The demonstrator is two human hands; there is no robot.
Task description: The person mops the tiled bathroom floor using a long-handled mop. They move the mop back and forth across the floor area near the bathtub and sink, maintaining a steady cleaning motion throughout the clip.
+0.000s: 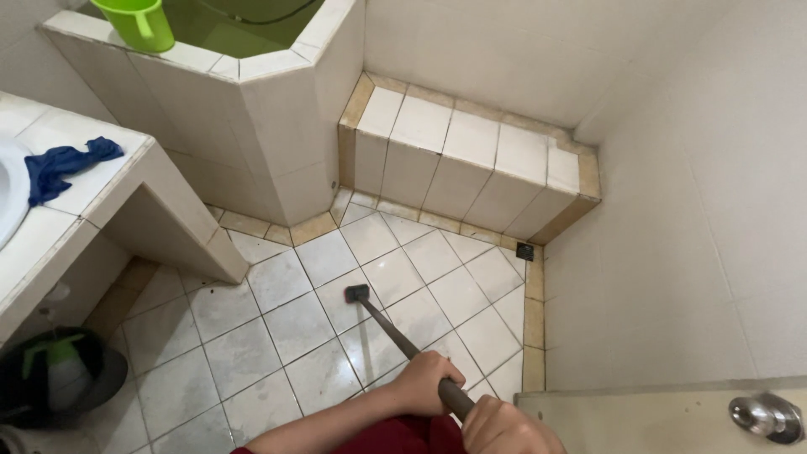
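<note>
Both my hands grip a long dark handle of a floor brush. My left hand is closed around the shaft higher up, and my right hand holds its near end at the bottom edge of the view. The small dark brush head rests on the wet white floor tiles near the middle of the room. A red sleeve or garment shows below my left arm.
A tiled water basin with a green dipper on its rim stands at the back left. Beside it runs a low tiled ledge. A blue cloth lies on the sink counter. A dark bin sits lower left. Door with knob lower right; floor drain.
</note>
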